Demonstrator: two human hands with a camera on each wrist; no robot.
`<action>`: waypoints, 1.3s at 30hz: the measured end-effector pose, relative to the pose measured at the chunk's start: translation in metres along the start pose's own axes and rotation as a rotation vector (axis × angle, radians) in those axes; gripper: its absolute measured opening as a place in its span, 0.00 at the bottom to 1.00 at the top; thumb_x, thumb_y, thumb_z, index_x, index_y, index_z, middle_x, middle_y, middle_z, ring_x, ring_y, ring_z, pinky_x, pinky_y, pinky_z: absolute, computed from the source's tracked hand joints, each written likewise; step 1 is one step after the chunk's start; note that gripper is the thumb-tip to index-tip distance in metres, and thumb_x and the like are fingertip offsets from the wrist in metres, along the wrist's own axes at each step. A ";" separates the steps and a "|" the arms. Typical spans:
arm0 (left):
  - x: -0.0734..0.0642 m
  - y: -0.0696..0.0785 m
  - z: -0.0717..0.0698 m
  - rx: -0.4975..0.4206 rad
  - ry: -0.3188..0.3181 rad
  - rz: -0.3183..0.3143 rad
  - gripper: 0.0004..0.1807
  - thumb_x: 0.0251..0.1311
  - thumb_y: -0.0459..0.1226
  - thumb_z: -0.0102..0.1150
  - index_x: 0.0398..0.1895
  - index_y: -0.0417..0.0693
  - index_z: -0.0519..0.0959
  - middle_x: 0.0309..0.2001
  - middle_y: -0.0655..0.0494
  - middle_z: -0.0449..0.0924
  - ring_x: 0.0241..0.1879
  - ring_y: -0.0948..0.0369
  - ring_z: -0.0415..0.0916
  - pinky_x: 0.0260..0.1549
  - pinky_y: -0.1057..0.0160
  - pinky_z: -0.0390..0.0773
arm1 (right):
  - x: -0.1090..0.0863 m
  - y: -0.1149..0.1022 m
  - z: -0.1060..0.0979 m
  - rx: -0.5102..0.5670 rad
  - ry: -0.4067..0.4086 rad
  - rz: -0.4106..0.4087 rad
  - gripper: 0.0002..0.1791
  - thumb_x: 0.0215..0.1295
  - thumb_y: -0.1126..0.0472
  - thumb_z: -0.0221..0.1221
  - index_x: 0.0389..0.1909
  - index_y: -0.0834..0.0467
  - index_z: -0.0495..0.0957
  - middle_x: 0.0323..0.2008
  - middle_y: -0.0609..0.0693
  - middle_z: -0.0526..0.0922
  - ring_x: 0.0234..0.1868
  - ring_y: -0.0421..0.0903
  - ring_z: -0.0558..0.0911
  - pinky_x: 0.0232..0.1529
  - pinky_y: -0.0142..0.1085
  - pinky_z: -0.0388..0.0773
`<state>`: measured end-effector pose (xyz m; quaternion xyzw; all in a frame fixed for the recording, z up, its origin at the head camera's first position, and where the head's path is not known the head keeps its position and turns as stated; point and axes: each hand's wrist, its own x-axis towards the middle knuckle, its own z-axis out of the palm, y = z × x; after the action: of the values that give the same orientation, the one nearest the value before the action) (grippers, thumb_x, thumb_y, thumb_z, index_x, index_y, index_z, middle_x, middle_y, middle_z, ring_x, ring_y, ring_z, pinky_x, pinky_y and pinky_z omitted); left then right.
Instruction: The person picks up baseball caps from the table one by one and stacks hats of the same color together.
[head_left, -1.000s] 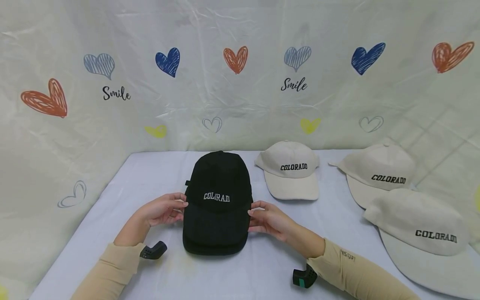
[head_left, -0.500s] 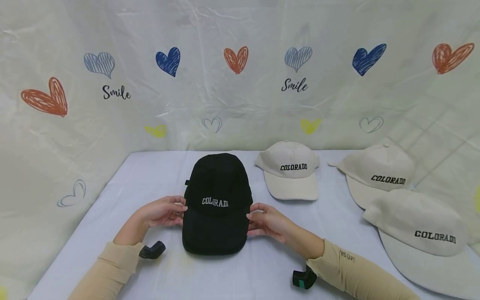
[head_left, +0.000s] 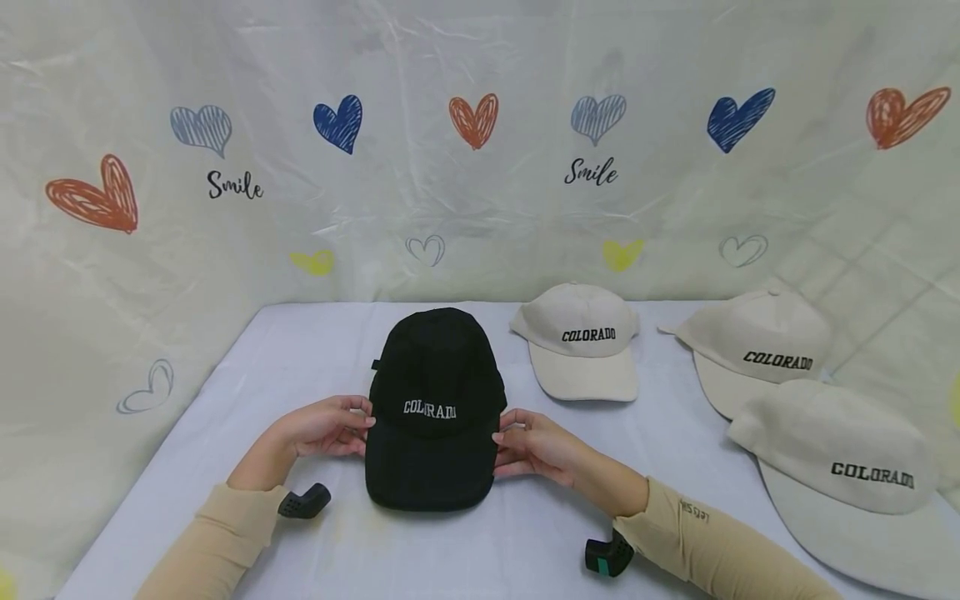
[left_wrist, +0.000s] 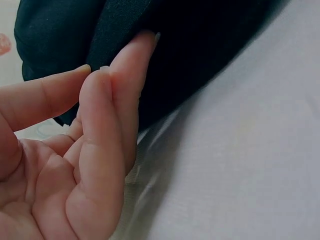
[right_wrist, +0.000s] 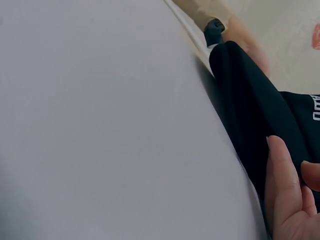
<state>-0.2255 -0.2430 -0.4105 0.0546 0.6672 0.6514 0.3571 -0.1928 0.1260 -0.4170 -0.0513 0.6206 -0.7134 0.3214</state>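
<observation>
A black baseball cap with white COLORADO lettering sits on the white-covered table, its brim toward me. My left hand pinches its left side where crown and brim meet. Opposite it, my right hand holds the right side between thumb and fingers. In the left wrist view, the fingertips reach under the dark fabric, with the thumb against the edge. The right wrist view has the fingers along the underside of the brim, where layered dark edges show.
Three cream COLORADO caps lie to the right: one at the back, one farther right, and one at the near right overlapping it. A white sheet with printed hearts hangs behind the table.
The black cap's crown and lettering have come down slightly toward me, and the lower dark edge beneath the brim no longer shows. Both hands have lowered a little, keeping their hold.
</observation>
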 end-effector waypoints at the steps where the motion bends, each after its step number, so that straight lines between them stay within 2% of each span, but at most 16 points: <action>1: 0.000 0.000 0.000 0.002 0.002 -0.001 0.04 0.73 0.29 0.51 0.43 0.46 0.68 0.31 0.52 0.77 0.27 0.63 0.83 0.31 0.70 0.83 | 0.000 0.000 0.000 -0.003 -0.001 0.002 0.06 0.76 0.68 0.53 0.47 0.60 0.66 0.37 0.56 0.83 0.36 0.46 0.85 0.45 0.42 0.85; 10: 0.003 -0.001 -0.002 0.014 0.019 -0.014 0.04 0.72 0.30 0.52 0.41 0.48 0.70 0.30 0.52 0.77 0.26 0.63 0.82 0.30 0.71 0.83 | 0.000 0.001 -0.002 -0.020 -0.030 0.035 0.06 0.75 0.69 0.53 0.44 0.59 0.66 0.35 0.56 0.83 0.33 0.45 0.85 0.44 0.41 0.86; 15: 0.003 0.001 -0.003 0.022 0.027 0.016 0.04 0.73 0.30 0.51 0.39 0.47 0.71 0.32 0.52 0.79 0.28 0.62 0.82 0.32 0.71 0.83 | 0.001 -0.003 -0.004 -0.019 -0.027 0.056 0.06 0.75 0.68 0.54 0.45 0.59 0.67 0.36 0.56 0.83 0.33 0.46 0.86 0.44 0.41 0.86; 22: 0.009 0.003 -0.010 0.042 0.071 0.047 0.07 0.77 0.34 0.49 0.39 0.47 0.76 0.34 0.52 0.78 0.30 0.63 0.80 0.34 0.70 0.83 | 0.005 -0.006 -0.007 -0.032 -0.013 0.076 0.03 0.79 0.62 0.53 0.43 0.58 0.72 0.36 0.55 0.82 0.34 0.45 0.86 0.43 0.40 0.86; 30: 0.011 0.002 -0.012 0.048 0.052 0.058 0.05 0.77 0.30 0.49 0.41 0.44 0.75 0.36 0.52 0.78 0.31 0.63 0.80 0.36 0.70 0.83 | 0.008 -0.006 -0.011 -0.043 -0.007 0.056 0.05 0.79 0.62 0.53 0.39 0.57 0.73 0.35 0.55 0.81 0.33 0.45 0.86 0.41 0.39 0.86; 39: 0.007 0.007 -0.008 0.106 0.014 0.057 0.08 0.74 0.28 0.48 0.37 0.43 0.76 0.34 0.52 0.80 0.31 0.62 0.82 0.34 0.73 0.81 | 0.013 -0.008 -0.013 -0.115 -0.038 0.024 0.04 0.78 0.64 0.53 0.40 0.59 0.71 0.33 0.55 0.82 0.30 0.45 0.86 0.40 0.40 0.86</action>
<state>-0.2382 -0.2452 -0.4078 0.0880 0.7015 0.6253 0.3304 -0.2117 0.1304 -0.4169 -0.0757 0.6549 -0.6715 0.3383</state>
